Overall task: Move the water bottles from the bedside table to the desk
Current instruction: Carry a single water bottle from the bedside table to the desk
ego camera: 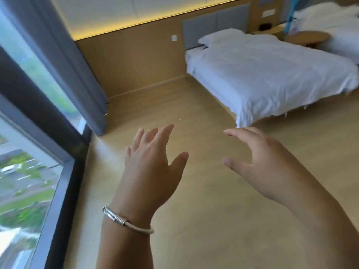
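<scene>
My left hand [153,164] is raised over the wooden floor with its fingers spread and holds nothing; a silver and white bracelet sits on its wrist. My right hand [260,164] hovers beside it, fingers relaxed and slightly bent, also holding nothing. A round wooden bedside table [307,37] stands far off at the upper right, between the two beds. No water bottle and no desk can be made out in this view.
A white bed [272,74] fills the upper right, with a second bed [338,26] behind it. A large window [29,171] and a grey curtain [64,61] run along the left. Open wooden floor [194,105] lies ahead.
</scene>
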